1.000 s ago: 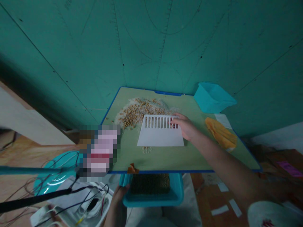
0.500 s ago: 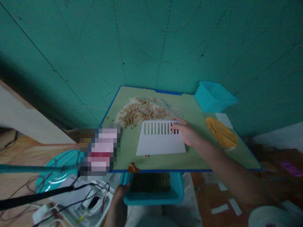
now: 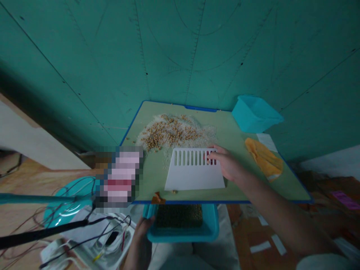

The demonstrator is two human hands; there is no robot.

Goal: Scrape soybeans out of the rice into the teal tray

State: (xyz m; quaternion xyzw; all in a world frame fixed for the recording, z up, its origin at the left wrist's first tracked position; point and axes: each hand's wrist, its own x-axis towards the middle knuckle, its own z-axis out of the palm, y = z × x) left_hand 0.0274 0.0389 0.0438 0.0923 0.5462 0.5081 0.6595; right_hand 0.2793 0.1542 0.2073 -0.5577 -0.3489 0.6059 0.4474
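My right hand (image 3: 225,162) is closed on the right end of a white slotted scraper (image 3: 195,177), fingers behind its slots and thumb in front. The scraper's wide edge faces me, close to the board's front edge, with a few beans (image 3: 174,191) at its lower left corner. Beyond it on the board (image 3: 236,191) lies a spread pile of tan beans (image 3: 168,131) mixed with white grains. Below the board's front edge, my left hand (image 3: 144,227) grips the left rim of a blue tray (image 3: 182,237) holding a dark, grainy mass.
A blue bin (image 3: 254,114) stands at the board's back right corner, with a yellow cloth (image 3: 264,159) before it. A brown scrap (image 3: 158,198) lies on the front edge. At left are a blurred-out item (image 3: 122,174) and tangled cables (image 3: 112,236).
The scraper in my right hand has come slightly toward me and to the right, nearer the front edge. My left hand stays at the tray.
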